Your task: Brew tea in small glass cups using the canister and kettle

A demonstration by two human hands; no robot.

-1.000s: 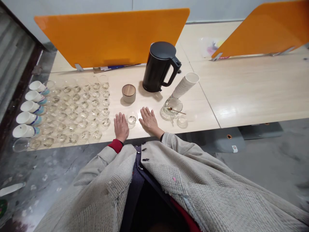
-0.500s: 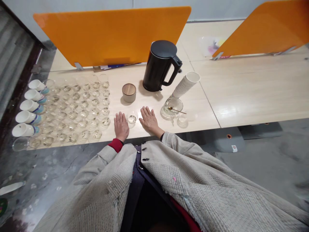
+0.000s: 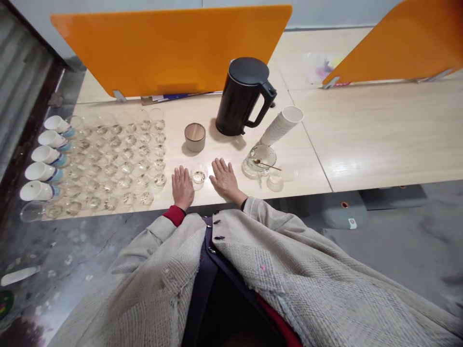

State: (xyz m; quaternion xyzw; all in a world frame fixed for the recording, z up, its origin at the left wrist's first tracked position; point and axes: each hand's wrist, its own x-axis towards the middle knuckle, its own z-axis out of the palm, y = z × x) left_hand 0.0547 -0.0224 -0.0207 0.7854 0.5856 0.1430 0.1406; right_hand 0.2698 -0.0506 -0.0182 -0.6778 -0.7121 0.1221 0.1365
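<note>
Both my hands lie palm down on the wooden table, near its front edge. Between them stands a small clear cup with dark flakes at its bottom, touched by neither hand. My left hand rests flat to the left of it, fingers stretched out and holding nothing. On the other side, my right hand lies flat with its thumb apart from the fingers, also holding nothing. Behind the clear cup is a round grey jar with a wooden lid. A glass bowl holding a small gold-coloured spoon sits right of my right hand.
Rows of clear cups with dark flakes fill the table's left part, bordered by several white paper cups. A black electric kettle and a leaning stack of white cups stand behind the bowl. Orange dividers rise at the back.
Both hands stay flat in the same places beside the clear cup. The whole view has shifted very slightly; nothing on the table has moved.
</note>
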